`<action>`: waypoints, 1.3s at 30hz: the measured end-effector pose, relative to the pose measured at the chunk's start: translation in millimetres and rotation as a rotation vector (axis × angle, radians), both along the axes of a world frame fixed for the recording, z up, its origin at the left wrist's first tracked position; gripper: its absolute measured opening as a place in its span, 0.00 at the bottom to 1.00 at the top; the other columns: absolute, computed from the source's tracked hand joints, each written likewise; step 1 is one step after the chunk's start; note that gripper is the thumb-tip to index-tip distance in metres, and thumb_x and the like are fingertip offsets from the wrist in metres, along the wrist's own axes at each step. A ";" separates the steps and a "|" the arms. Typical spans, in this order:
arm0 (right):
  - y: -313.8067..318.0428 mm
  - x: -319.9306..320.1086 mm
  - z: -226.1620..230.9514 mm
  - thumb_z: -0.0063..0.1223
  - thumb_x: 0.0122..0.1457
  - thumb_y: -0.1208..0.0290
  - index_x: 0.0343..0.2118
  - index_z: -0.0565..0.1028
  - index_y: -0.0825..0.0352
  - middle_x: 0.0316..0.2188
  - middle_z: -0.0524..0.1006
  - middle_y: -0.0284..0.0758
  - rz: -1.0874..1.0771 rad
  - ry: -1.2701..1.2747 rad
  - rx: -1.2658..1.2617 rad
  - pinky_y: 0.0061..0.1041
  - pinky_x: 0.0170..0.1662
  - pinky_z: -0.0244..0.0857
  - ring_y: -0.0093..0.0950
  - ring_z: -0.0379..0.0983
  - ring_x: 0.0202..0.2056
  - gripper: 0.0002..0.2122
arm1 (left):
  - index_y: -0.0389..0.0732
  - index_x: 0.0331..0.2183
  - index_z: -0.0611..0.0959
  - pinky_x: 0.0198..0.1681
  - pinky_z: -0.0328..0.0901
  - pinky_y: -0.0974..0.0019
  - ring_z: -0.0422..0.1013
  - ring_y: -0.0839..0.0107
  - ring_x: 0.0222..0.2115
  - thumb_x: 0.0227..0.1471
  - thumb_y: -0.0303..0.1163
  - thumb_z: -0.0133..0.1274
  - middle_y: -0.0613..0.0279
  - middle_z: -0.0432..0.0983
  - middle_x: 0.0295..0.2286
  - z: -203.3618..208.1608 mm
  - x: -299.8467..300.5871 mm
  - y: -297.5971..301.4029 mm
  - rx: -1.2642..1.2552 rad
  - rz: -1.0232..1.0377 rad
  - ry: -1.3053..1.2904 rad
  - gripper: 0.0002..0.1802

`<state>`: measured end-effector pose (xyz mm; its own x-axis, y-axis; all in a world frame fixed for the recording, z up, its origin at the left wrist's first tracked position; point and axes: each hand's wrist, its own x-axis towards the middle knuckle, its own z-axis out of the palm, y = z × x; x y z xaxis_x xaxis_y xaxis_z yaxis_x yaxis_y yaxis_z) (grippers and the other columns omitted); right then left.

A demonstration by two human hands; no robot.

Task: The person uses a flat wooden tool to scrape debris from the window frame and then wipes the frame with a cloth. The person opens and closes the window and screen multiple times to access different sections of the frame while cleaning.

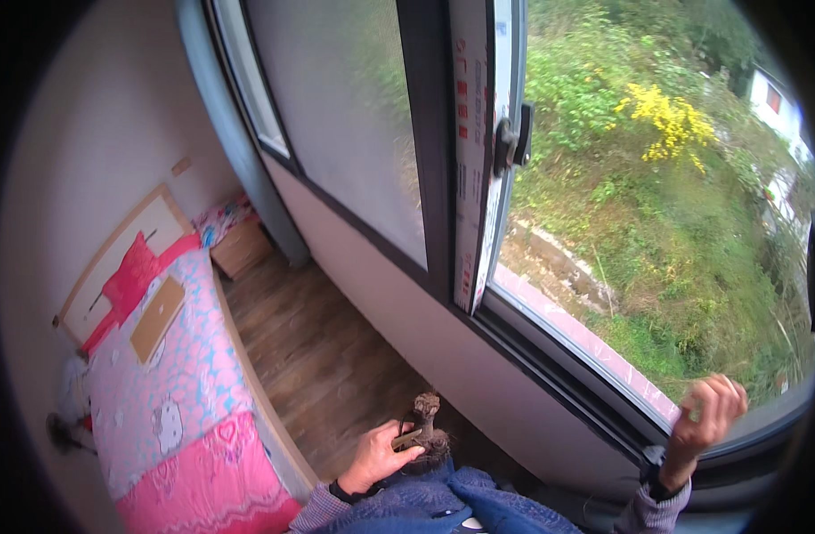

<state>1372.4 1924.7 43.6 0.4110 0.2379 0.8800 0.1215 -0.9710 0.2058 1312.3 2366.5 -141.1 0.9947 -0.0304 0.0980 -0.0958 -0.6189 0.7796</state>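
Near the lower middle, my left hand (382, 457) grips a brown, rough brush-like object with a knobbly top (427, 408), a narrow neck and a wider, dark fibrous lower part. My thumb and fingers close around its side, just in front of my blue patterned clothing (461, 498). My right hand (709, 416) is raised at the lower right, in front of the window pane and over the sill. Its fingers are curled in, and nothing shows in them. Whether it touches the glass or frame is hard to tell.
A dark-framed sliding window (438, 160) with a black latch (512, 142) runs along the right, greenery outside. To the left stands a bed (171, 383) with pink bedding and a flat tan board (156, 319). Beyond it are a wooden nightstand (240, 249) and a blue-grey curtain (238, 133).
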 end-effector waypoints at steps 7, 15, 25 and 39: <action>171.8 90.3 73.1 0.60 0.51 0.75 0.38 0.78 0.64 0.37 0.77 0.35 0.325 -0.071 -0.083 0.41 0.50 0.64 0.34 0.74 0.42 0.10 | 0.35 0.37 0.85 0.38 0.72 0.59 0.79 0.54 0.33 0.38 0.38 0.72 0.53 0.81 0.31 4.2 26.9 78.7 -0.092 0.038 -0.050 0.24; 211.4 151.1 139.4 0.63 0.50 0.64 0.35 0.76 0.55 0.56 0.71 0.27 -0.214 -0.144 -0.592 0.39 0.61 0.53 0.30 0.60 0.62 0.10 | 0.33 0.38 0.83 0.38 0.72 0.60 0.79 0.54 0.33 0.40 0.35 0.71 0.51 0.80 0.31 16.6 36.4 129.9 -0.146 -0.053 -0.041 0.23; 195.8 142.4 168.7 0.68 0.48 0.68 0.36 0.80 0.53 0.47 0.76 0.25 -0.070 -0.060 -0.675 0.36 0.67 0.52 0.26 0.65 0.59 0.12 | 0.31 0.38 0.82 0.38 0.71 0.63 0.78 0.59 0.33 0.41 0.30 0.70 0.53 0.80 0.32 17.8 21.2 129.2 -0.200 -0.042 -0.026 0.21; 68.0 69.9 157.7 0.67 0.47 0.82 0.37 0.78 0.59 0.48 0.77 0.28 -0.107 -0.040 -0.590 0.38 0.65 0.59 0.31 0.68 0.58 0.14 | 0.31 0.40 0.82 0.38 0.72 0.62 0.79 0.55 0.34 0.43 0.37 0.70 0.51 0.79 0.32 29.4 6.6 66.0 -0.139 -0.137 -0.011 0.24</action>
